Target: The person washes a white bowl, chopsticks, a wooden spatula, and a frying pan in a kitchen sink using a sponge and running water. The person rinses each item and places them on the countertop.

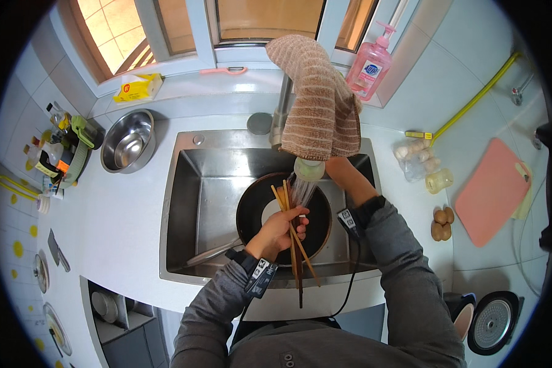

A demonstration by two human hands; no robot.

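Observation:
Several wooden chopsticks (293, 239), light and dark, are gripped in my left hand (280, 227) above a black frying pan (319, 230). The pan lies in a stainless steel sink (218, 184), its metal handle pointing to the lower left. Water runs from the faucet's spray head (309, 169) onto the upper part of the chopsticks and into the pan. A brown striped towel (322, 106) drapes over the faucet. My right hand (338, 168) is behind the towel and spray head; only its wrist side shows, and its fingers are hidden. Something pale and round shows in the pan behind my left hand.
Left of the sink are a steel bowl (129, 141), a knife (58, 250) and a rack of bottles (69, 152). To the right lie kiwifruit (442, 224), a jar (439, 181) and a pink cutting board (493, 193). A pink soap bottle (370, 66) stands on the sill.

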